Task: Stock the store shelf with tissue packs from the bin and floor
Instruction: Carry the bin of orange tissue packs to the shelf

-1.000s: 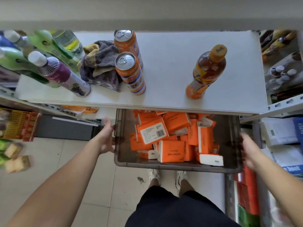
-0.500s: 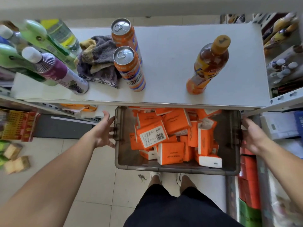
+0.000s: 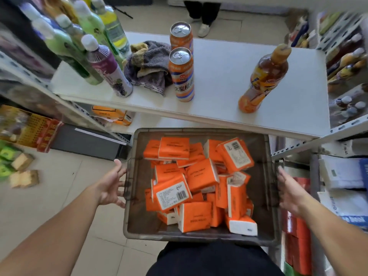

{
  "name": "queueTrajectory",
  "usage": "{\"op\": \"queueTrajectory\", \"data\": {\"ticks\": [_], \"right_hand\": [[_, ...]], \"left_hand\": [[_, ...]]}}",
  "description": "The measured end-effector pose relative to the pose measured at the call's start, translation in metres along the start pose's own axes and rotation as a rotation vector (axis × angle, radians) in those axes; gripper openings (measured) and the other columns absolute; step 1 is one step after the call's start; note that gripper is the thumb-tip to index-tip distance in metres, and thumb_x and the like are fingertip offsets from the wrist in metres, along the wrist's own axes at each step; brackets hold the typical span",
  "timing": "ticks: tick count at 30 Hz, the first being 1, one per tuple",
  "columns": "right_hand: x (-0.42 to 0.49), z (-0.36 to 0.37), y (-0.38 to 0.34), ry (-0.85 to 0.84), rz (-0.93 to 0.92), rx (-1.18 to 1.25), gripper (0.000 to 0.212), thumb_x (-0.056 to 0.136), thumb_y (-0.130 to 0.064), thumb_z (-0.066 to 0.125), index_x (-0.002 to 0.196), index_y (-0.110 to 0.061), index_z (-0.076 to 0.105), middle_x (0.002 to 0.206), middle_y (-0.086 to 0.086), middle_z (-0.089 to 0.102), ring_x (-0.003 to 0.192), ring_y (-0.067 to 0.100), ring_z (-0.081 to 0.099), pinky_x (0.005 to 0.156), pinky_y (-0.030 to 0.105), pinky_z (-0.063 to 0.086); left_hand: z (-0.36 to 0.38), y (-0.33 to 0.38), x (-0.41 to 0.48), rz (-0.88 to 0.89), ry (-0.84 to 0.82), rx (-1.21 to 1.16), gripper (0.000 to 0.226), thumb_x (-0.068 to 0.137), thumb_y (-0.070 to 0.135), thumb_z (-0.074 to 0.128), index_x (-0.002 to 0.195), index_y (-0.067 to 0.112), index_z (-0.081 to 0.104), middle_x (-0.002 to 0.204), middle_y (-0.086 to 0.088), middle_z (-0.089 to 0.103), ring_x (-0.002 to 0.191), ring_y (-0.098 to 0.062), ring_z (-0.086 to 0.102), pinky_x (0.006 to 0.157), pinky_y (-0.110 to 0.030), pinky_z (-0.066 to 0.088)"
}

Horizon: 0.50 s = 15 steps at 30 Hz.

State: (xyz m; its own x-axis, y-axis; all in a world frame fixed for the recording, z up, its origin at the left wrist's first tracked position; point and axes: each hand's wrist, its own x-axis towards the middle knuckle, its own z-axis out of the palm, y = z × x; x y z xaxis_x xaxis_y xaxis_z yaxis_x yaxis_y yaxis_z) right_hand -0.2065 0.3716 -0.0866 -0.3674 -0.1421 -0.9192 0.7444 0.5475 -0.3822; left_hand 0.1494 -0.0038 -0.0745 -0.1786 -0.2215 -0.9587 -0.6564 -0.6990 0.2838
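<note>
A grey see-through bin (image 3: 133, 220) is in front of my waist, just below the front edge of the white shelf (image 3: 223, 108). Several orange tissue packs (image 3: 201, 177) lie jumbled inside it, some showing white ends or barcode labels. My left hand (image 3: 110, 185) grips the bin's left side, thumb up at the rim. My right hand (image 3: 289, 189) grips the right side, fingers curled at the wall. One more orange pack (image 3: 110, 114) lies on a lower shelf board at the left. Blurred tan packs (image 3: 23, 178) sit on the floor at far left.
On the shelf stand two orange cans (image 3: 182, 76), an orange tea bottle (image 3: 262, 78), a crumpled grey towel (image 3: 148, 65) and green and purple bottles (image 3: 108, 70) at the left. Stocked racks flank both sides. Another person's feet (image 3: 203, 29) show beyond the shelf.
The bin has come out from under the shelf edge toward me, so all of it now shows. Both hands stay on its sides. The packs inside have shifted.
</note>
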Motion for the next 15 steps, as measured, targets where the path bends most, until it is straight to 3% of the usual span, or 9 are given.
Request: {"op": "queueTrajectory", "data": {"ticks": [2,5,10,13,15], "right_hand": [[0.003,0.006,0.002,-0.035,-0.043,-0.051,0.056,0.089,-0.074,0.040,0.114,-0.030,0.065,0.119,0.013,0.061,0.107,0.033,0.059,0.080,0.044,0.052],[-0.006,0.025,-0.005,-0.154,-0.099,-0.160,0.057,0.093,-0.069,0.038,0.119,-0.024,0.062,0.103,0.011,0.060,0.091,0.028,0.057,0.070,0.039,0.049],[-0.041,0.066,-0.011,-0.363,-0.090,-0.305,0.053,0.099,-0.056,0.041,0.095,-0.011,0.070,0.073,0.010,0.074,0.062,0.023,0.071,0.050,0.026,0.053],[-0.058,0.098,-0.016,-0.481,-0.084,-0.348,0.057,0.100,-0.057,0.038,0.095,-0.009,0.069,0.073,0.013,0.073,0.054,0.024,0.071,0.041,0.032,0.055],[-0.071,0.127,-0.016,-0.532,-0.107,-0.403,0.059,0.098,-0.058,0.040,0.094,-0.008,0.071,0.074,0.013,0.072,0.056,0.026,0.071,0.046,0.034,0.057]], "left_hand": [[-0.005,-0.033,-0.019,0.020,0.068,-0.092,0.082,0.071,0.091,0.025,0.142,0.050,0.039,0.145,-0.016,0.039,0.127,-0.048,0.039,0.097,-0.077,0.029],[-0.007,-0.088,-0.054,0.044,0.167,-0.251,0.075,0.078,0.087,0.020,0.141,0.050,0.039,0.145,-0.014,0.039,0.130,-0.047,0.036,0.101,-0.077,0.022],[-0.006,-0.171,-0.114,0.040,0.339,-0.477,0.076,0.079,0.088,0.019,0.139,0.049,0.042,0.149,-0.011,0.038,0.135,-0.042,0.034,0.106,-0.072,0.016],[-0.006,-0.222,-0.149,0.046,0.388,-0.607,0.076,0.077,0.088,0.020,0.133,0.045,0.048,0.141,-0.004,0.046,0.135,-0.037,0.036,0.109,-0.071,0.011],[-0.006,-0.252,-0.172,0.052,0.422,-0.668,0.076,0.078,0.087,0.020,0.123,0.037,0.055,0.132,0.000,0.051,0.128,-0.036,0.042,0.109,-0.070,0.011]]}}
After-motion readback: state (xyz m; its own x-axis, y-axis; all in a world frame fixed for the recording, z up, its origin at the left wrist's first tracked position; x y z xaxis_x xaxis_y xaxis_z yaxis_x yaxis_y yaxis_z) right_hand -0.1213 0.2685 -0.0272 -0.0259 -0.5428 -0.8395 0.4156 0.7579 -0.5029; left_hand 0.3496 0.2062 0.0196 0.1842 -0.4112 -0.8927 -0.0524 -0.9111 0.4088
